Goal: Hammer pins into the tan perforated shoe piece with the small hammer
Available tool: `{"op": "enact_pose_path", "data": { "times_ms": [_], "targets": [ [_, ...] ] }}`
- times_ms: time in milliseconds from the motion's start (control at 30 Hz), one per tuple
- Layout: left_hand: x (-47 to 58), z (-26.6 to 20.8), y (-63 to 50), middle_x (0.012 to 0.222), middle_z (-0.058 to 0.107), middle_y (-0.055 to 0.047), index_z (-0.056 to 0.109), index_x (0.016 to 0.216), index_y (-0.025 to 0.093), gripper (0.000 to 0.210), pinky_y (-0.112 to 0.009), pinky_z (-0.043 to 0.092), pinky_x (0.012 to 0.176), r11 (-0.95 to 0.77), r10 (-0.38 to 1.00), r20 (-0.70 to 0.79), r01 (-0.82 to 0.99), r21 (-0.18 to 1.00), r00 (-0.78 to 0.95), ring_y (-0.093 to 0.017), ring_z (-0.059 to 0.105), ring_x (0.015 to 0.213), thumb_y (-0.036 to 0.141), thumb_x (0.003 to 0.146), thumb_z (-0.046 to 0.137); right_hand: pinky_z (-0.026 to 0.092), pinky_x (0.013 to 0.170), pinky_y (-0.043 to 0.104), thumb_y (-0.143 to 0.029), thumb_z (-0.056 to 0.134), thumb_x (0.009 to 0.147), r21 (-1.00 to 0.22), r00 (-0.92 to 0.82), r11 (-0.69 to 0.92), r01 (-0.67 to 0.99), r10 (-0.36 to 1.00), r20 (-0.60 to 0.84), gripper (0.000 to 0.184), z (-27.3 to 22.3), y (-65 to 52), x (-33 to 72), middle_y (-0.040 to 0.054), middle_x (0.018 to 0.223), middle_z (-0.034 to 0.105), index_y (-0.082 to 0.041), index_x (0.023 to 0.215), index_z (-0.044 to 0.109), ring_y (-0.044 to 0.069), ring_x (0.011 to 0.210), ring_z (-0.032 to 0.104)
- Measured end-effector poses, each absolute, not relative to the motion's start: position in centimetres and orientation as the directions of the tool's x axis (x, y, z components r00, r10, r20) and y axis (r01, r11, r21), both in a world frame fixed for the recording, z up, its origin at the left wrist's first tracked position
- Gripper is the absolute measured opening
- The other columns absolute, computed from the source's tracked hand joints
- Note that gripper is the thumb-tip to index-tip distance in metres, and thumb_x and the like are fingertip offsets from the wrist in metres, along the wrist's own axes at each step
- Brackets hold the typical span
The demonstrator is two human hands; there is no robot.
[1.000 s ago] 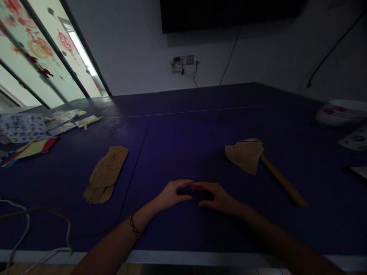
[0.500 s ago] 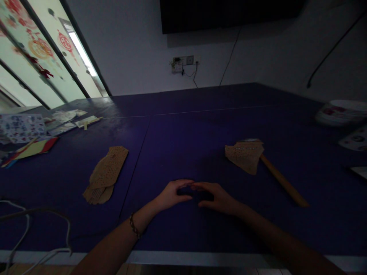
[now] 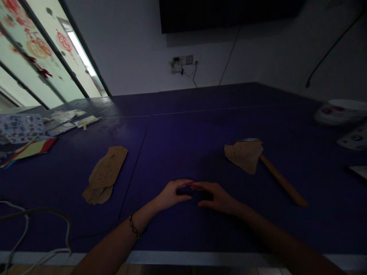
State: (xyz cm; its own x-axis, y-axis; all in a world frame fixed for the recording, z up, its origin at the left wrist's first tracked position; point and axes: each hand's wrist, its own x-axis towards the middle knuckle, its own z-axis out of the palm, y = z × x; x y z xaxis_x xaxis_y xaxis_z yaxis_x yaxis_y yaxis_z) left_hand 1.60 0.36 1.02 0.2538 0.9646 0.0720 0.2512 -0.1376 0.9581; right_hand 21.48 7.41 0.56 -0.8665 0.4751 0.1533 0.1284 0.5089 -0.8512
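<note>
My left hand (image 3: 174, 194) rests on the dark blue tabletop (image 3: 174, 152), fingers curved and thumb apart. Facing it, my right hand (image 3: 215, 196) is posed the same way, and the fingertips of both meet or nearly meet. Neither holds anything. To the right lies a tool with a long wooden handle (image 3: 283, 180); a sliver of grey metal shows at its far end. A brown piece with small holes or dots (image 3: 245, 154) lies against that end and hides the tool's kind. Left of my hands sits a stack of similar flat brown pieces (image 3: 106, 173), overlapping each other.
White cables (image 3: 67, 233) loop at the near left edge. Coloured sheets (image 3: 37, 147), a patterned box or bag (image 3: 21, 128) and plastic packets (image 3: 67, 115) lie at far left. A white tub (image 3: 341, 111) stands at right. Wall sockets (image 3: 183, 61) sit behind the table.
</note>
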Motion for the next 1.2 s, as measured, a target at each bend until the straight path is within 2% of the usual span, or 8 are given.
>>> {"op": "enact_pose_path", "data": {
  "times_ms": [1200],
  "targets": [
    [1.57, 0.93, 0.34, 0.115, 0.057, -0.008, 0.053, 0.113, 0.018, 0.05, -0.036, 0.038, 0.094, -0.127, 0.968, 0.063, 0.26, 0.957, 0.243, -0.02, 0.052, 0.106, 0.026, 0.066, 0.066, 0.044, 0.087, 0.038, -0.037, 0.066, 0.068, -0.858, -0.867, 0.495, 0.135, 0.478, 0.139, 0.055, 0.78, 7.36, 21.4, 0.0082, 0.113, 0.059, -0.022, 0.118, 0.049, 0.021, 0.102, 0.056]
  ]
}}
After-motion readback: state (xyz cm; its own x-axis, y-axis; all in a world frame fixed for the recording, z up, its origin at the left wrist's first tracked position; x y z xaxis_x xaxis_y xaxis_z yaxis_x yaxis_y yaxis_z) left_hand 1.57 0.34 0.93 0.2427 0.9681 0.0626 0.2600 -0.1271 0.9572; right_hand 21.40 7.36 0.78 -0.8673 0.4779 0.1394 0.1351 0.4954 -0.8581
